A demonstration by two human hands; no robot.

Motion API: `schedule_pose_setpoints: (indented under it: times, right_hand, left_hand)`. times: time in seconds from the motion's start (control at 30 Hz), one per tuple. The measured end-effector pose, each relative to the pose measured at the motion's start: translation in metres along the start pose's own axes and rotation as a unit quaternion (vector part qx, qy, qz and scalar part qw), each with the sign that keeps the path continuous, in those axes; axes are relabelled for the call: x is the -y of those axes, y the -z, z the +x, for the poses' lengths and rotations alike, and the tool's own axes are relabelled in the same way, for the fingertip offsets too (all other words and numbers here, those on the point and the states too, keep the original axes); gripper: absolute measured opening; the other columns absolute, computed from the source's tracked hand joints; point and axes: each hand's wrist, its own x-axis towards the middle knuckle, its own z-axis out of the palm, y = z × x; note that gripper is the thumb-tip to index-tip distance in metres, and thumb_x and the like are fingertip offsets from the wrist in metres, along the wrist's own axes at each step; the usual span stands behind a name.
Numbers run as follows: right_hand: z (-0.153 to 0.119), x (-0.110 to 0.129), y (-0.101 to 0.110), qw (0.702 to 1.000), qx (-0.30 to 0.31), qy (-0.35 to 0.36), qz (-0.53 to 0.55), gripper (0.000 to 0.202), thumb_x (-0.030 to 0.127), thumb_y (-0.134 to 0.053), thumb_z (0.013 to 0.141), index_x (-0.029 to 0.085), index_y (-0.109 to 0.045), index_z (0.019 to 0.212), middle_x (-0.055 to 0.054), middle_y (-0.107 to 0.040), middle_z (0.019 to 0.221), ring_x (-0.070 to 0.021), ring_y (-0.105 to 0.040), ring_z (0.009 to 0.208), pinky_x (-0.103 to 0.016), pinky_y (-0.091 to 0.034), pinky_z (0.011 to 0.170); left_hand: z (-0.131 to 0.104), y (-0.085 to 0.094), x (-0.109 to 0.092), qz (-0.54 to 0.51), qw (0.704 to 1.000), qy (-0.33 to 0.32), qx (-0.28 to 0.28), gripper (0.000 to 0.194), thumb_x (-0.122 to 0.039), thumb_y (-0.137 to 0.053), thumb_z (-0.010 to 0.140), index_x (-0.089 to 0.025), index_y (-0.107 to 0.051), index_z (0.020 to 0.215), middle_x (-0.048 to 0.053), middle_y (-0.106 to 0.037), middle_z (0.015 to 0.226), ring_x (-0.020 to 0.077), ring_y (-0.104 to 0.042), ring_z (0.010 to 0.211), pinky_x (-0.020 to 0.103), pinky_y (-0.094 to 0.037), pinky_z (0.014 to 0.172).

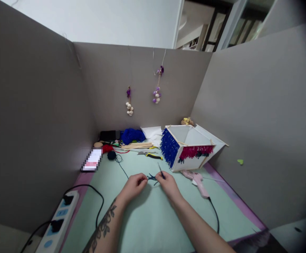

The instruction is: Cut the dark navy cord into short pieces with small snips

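Note:
Near the middle of the table, my left hand (pixel 136 184) is closed, pinching short strands of dark blue yarn (pixel 151 177). Close to its right is my right hand (pixel 169 184), closed round a slim pointed tool (pixel 160 169) with a dark handle and a thin blade, like small scissors. The blade points up and away, and its grip is mostly hidden by the fingers. The loose strands lie between both hands. From a dark ball of yarn (pixel 112 155), a thread runs across the table towards my left hand.
A white box-shaped frame (pixel 190 158) with blue and red yarn fringe stands at right. In front of it lies a pink glue gun (pixel 199 182) with its cord. Pliers (pixel 153 156), wooden sticks (pixel 137 145) and blue yarn (pixel 132 135) lie behind; a power strip (pixel 59 221) is at left.

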Motion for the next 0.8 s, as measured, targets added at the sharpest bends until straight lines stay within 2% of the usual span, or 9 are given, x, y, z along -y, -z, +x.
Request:
schedule_pose_setpoints:
  times: [0.1, 0.23, 0.37, 0.57, 0.7, 0.8]
  right_hand:
    - [0.009, -0.013, 0.024, 0.995, -0.072, -0.005, -0.072, 0.023, 0.037, -0.049, 0.071, 0.016, -0.057, 0.066, 0.001, -0.054, 0.058, -0.0158, -0.049, 0.06, -0.024, -0.036, 0.057]
    - [0.016, -0.03, 0.05, 0.975, -0.096, 0.007, -0.201, 0.028, 0.04, -0.044, 0.074, 0.017, -0.06, 0.069, -0.002, -0.06, 0.062, -0.0204, -0.055, 0.064, -0.027, -0.039, 0.06]
    - [0.015, -0.036, 0.053, 0.963, -0.076, 0.004, -0.258, 0.03, 0.038, -0.042, 0.077, 0.017, -0.063, 0.076, -0.006, -0.065, 0.07, -0.0217, -0.059, 0.068, -0.027, -0.041, 0.062]
    - [0.016, -0.039, 0.051, 0.965, -0.055, 0.001, -0.258, 0.035, 0.044, -0.046, 0.079, 0.018, -0.065, 0.093, -0.009, -0.069, 0.087, -0.0247, -0.062, 0.083, -0.03, -0.044, 0.071]
    - [0.008, -0.034, 0.053, 0.977, -0.033, 0.082, -0.195, 0.049, 0.048, -0.04, 0.084, 0.016, -0.055, 0.118, -0.012, -0.065, 0.11, -0.0242, -0.059, 0.1, -0.032, -0.045, 0.081]
    - [-0.005, -0.017, 0.05, 0.953, 0.038, 0.133, -0.268, 0.04, 0.044, -0.043, 0.084, 0.022, -0.06, 0.114, -0.007, -0.064, 0.111, -0.0221, -0.06, 0.099, -0.029, -0.044, 0.082]
  left_hand:
    - [0.0, 0.003, 0.005, 0.03, 0.999, 0.016, -0.012, 0.022, -0.027, -0.042, 0.082, -0.018, -0.062, 0.082, 0.001, -0.063, 0.073, 0.0132, -0.053, 0.065, 0.022, -0.038, 0.06]
    - [0.0, 0.006, 0.009, 0.112, 0.993, 0.025, -0.026, 0.021, -0.026, -0.042, 0.082, -0.02, -0.063, 0.084, 0.002, -0.065, 0.077, 0.0155, -0.056, 0.069, 0.024, -0.037, 0.063]
    - [0.0, 0.005, 0.009, 0.175, 0.984, 0.027, -0.028, 0.02, -0.023, -0.044, 0.08, -0.02, -0.064, 0.081, 0.005, -0.067, 0.082, 0.0178, -0.058, 0.076, 0.026, -0.037, 0.068]
    - [0.001, 0.003, 0.009, 0.185, 0.981, 0.053, -0.026, 0.02, -0.022, -0.043, 0.081, -0.019, -0.063, 0.081, 0.004, -0.065, 0.082, 0.0164, -0.057, 0.075, 0.024, -0.036, 0.066]
    - [0.001, 0.002, 0.011, 0.169, 0.984, 0.036, -0.031, 0.02, -0.023, -0.042, 0.082, -0.02, -0.061, 0.08, 0.003, -0.065, 0.081, 0.0153, -0.056, 0.073, 0.023, -0.036, 0.065]
    - [0.002, 0.003, 0.012, 0.14, 0.989, 0.03, -0.041, 0.02, -0.024, -0.042, 0.082, -0.02, -0.061, 0.078, 0.003, -0.064, 0.079, 0.0153, -0.055, 0.072, 0.023, -0.037, 0.065]
